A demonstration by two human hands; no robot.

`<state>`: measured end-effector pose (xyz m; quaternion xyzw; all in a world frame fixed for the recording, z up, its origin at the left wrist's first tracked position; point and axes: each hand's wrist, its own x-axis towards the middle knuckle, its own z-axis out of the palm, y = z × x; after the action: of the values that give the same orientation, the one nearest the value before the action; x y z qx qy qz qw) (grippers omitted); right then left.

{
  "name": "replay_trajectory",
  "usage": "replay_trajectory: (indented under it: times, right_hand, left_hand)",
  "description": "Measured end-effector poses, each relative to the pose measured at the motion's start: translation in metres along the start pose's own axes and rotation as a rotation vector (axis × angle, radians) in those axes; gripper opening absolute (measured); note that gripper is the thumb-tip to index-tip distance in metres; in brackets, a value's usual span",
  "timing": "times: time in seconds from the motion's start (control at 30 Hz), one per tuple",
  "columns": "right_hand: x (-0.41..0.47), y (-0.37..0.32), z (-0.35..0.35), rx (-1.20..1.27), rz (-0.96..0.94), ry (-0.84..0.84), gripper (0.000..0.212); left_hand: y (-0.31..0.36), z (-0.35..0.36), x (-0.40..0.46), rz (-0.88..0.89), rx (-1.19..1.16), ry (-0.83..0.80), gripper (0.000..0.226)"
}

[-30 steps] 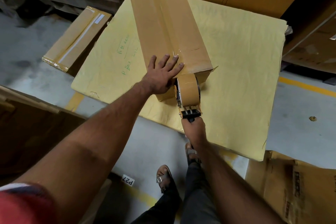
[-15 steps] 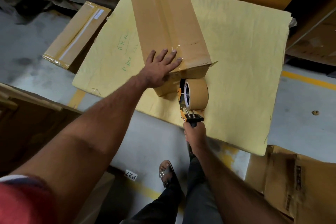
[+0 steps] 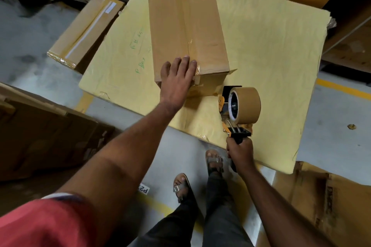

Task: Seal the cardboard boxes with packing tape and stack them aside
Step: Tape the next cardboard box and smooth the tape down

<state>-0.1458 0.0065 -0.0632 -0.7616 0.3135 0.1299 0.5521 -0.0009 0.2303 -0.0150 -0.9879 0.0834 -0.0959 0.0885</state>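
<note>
Yellow sheet (image 3: 261, 50) under taped box (image 3: 186, 22), dispenser (image 3: 239, 110) beside.

Left hand (image 3: 177, 80) flat, fingers (image 3: 186, 64) straight and pressing down, arm outstretched; right hand (image 3: 240, 151) fisted round a handle, forearm angled inward.

The cardboard box (image 3: 184, 18) runs off the top edge, its far end unseen. The left hand (image 3: 176, 80) covers its near corner. The tape dispenser (image 3: 239, 110) handle disappears inside the right hand (image 3: 240, 152). Green writing (image 3: 139, 50) is partly hidden behind the box.
</note>
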Motion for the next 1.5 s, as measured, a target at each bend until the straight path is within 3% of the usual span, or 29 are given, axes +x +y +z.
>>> replay_trajectory:
  times: [0.1,0.2,0.3,0.47,0.57,0.63,0.83,0.97,1.1,1.2,1.3,1.5]
  right_hand:
    - [0.004,0.009,0.008,-0.002,-0.001,-0.038,0.01]
    - [0.001,0.007,0.015,-0.031,-0.045,-0.086,0.019]
    - [-0.005,0.005,0.018,-0.012,-0.071,-0.121,0.019]
    - [-0.01,0.003,0.013,0.033,-0.121,-0.136,0.011]
    - [-0.009,0.004,0.005,0.04,-0.157,-0.099,0.041]
    - [-0.011,0.002,0.0,0.043,-0.164,-0.091,0.048]
    - [-0.022,-0.016,-0.012,0.028,-0.153,-0.071,0.015]
    - [-0.029,-0.03,-0.018,0.021,-0.201,-0.08,0.012]
    - [-0.036,-0.046,-0.024,0.037,-0.245,-0.093,0.015]
    - [-0.037,-0.051,-0.026,0.055,-0.244,-0.094,0.019]
    - [-0.031,-0.048,-0.028,0.047,-0.241,-0.096,0.023]
    - [-0.029,-0.059,-0.023,0.027,-0.259,-0.112,0.024]
  left_hand:
    - [0.002,0.018,-0.01,-0.054,0.085,0.09,0.085]
    - [0.007,0.025,-0.015,-0.085,0.118,0.164,0.093]
    - [0.009,0.023,-0.013,-0.112,0.129,0.129,0.095]
    - [0.016,-0.006,0.004,-0.199,-0.031,0.076,0.061]
    - [0.011,-0.028,0.014,-0.148,-0.073,-0.032,0.058]
    - [0.005,-0.035,0.016,-0.088,-0.069,-0.045,0.053]
    - [0.009,-0.04,0.002,-0.085,-0.255,0.049,0.026]
    - [0.004,-0.044,-0.009,0.118,-0.235,-0.134,0.075]
    - [-0.005,-0.048,0.001,0.193,-0.173,-0.265,0.071]
    - [-0.013,-0.055,0.019,0.059,-0.166,-0.415,0.068]
    - [-0.024,-0.061,0.032,-0.169,-0.264,-0.568,0.08]
    - [-0.012,-0.06,0.02,-0.334,-0.258,-0.525,0.092]
